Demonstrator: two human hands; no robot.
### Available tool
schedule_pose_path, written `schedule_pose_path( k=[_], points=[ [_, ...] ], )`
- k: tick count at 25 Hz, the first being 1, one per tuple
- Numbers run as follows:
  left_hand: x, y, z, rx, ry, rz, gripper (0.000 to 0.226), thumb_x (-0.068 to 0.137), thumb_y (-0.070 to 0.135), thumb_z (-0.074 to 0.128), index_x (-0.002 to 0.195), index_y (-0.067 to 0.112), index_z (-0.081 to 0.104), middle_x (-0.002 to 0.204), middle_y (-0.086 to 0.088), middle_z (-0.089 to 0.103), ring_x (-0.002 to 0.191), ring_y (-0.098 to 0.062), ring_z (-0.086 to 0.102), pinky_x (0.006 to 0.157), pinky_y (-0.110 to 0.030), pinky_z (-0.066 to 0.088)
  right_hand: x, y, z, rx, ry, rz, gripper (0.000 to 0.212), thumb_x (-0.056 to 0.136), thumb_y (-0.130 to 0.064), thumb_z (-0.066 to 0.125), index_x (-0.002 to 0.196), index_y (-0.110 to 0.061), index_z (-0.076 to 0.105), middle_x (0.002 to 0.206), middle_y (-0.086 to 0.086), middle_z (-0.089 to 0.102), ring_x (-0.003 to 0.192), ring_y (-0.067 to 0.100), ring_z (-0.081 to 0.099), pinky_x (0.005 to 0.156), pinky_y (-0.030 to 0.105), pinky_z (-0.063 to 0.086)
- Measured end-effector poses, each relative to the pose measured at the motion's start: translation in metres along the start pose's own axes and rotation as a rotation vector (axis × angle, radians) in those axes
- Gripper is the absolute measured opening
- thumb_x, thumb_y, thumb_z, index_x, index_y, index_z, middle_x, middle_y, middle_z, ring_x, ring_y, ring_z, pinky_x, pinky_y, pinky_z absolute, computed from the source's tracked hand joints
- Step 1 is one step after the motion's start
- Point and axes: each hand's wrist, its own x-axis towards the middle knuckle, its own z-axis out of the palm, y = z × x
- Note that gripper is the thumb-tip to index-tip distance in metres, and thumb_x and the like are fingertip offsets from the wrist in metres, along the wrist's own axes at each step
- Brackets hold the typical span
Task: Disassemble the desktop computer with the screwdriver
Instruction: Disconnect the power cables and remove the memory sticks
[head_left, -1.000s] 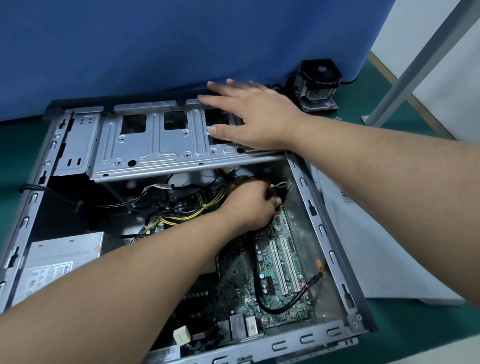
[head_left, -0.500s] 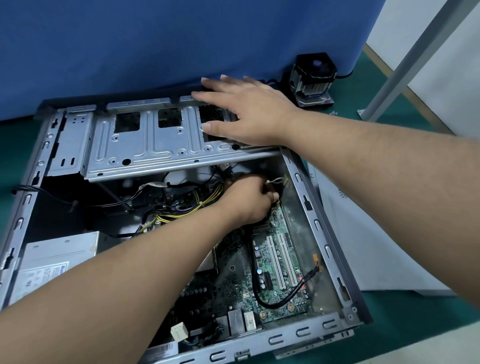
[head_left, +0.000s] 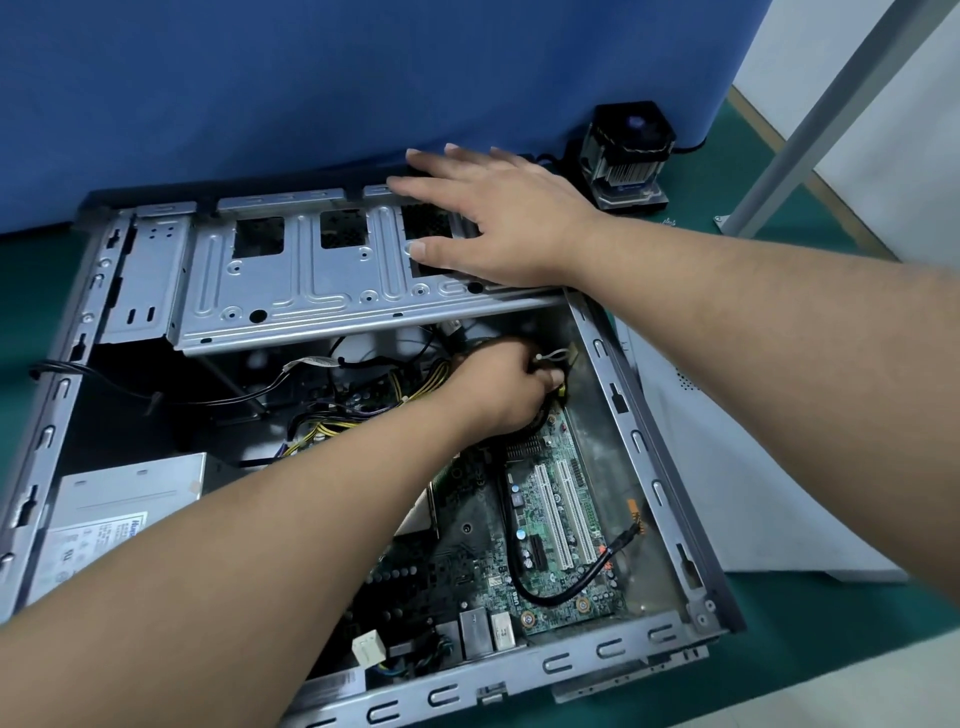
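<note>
Right hand (head_left: 511, 228) flat, fingers straight, pressing on the drive cage (head_left: 291, 280) of the open computer case (head_left: 644, 447). Left hand (head_left: 501, 387) curled below it, inside the case — gripping black cables (head_left: 548, 371) at the green motherboard's (head_left: 545, 519) far edge — board lies just nearer than that grip.
</note>
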Motion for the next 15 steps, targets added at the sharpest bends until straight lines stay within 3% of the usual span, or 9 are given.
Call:
schedule_pose_path(
  k=[3,9,11,15],
  points=[
    [-0.001,0.002,-0.006,0.01,-0.027,-0.009,0.034,0.101,0.042,0.061,0.122,0.015,0.067,0.121,-0.009,0.069,0.108,-0.027,0.061,0.081,-0.024,0.04,0.001,0.0,0.0,-0.001,-0.005,0.0,0.069,0.095,-0.074,0.034,0.158,-0.048,0.024,0.17,-0.016,0.014,0.158,0.014,0.01,0.128,0.044,0.006],
    [-0.006,0.0,-0.013,0.074,-0.063,0.032,0.024,0.096,0.038,0.07,0.105,0.017,0.076,0.101,-0.003,0.074,0.095,-0.021,0.065,0.078,-0.027,0.048,0.001,0.0,-0.001,0.002,-0.003,0.002,0.069,0.096,-0.073,0.035,0.158,-0.047,0.024,0.17,-0.015,0.015,0.158,0.015,0.011,0.128,0.045,0.006],
    [-0.013,0.0,-0.016,0.089,-0.094,0.065,0.019,0.097,0.032,0.07,0.107,0.018,0.078,0.1,0.0,0.075,0.094,-0.016,0.066,0.078,-0.024,0.047,0.0,-0.001,-0.001,0.001,-0.003,0.003,0.068,0.096,-0.073,0.036,0.158,-0.047,0.025,0.17,-0.015,0.015,0.158,0.015,0.011,0.128,0.044,0.006],
    [-0.028,-0.001,-0.025,0.228,-0.233,0.146,0.041,0.102,0.027,0.062,0.142,0.025,0.062,0.143,0.002,0.062,0.128,-0.018,0.058,0.096,-0.017,0.037,-0.001,-0.001,-0.002,0.002,0.0,0.01,0.067,0.097,-0.072,0.037,0.158,-0.047,0.025,0.17,-0.015,0.015,0.158,0.014,0.011,0.128,0.044,0.006]
  ],
)
